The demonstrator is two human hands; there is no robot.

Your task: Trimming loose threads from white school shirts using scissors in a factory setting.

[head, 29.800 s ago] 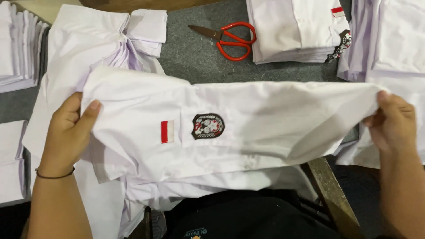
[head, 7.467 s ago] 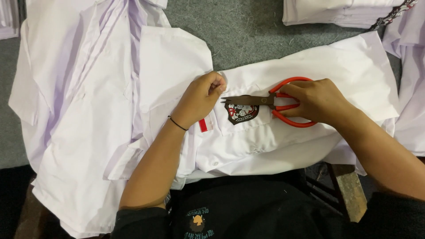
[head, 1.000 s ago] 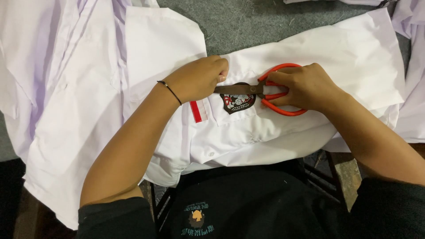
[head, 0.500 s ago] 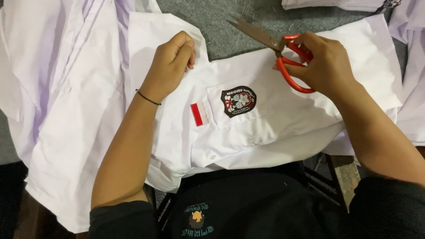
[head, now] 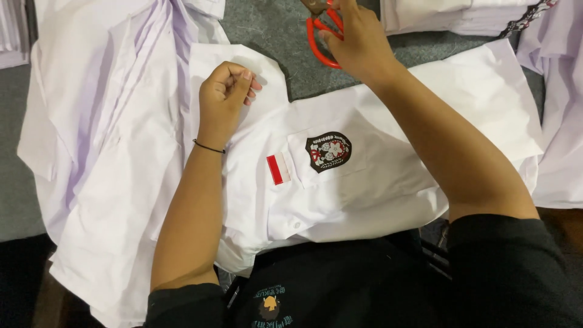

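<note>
Matt white cloth shirt [head: 388, 182]

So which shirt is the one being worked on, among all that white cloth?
Look at the grey table, heaped with white shirts. The shirt lies crosswise nearest the person, under the right arm, with the left hand by its sleeve. It alone shows a dark shield badge on its pocket and a small red-and-white patch beside it.

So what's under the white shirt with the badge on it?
Under the white shirt with the badge lie more white shirts on its left, grey table beyond. What's directly beneath its middle is covered.
</note>
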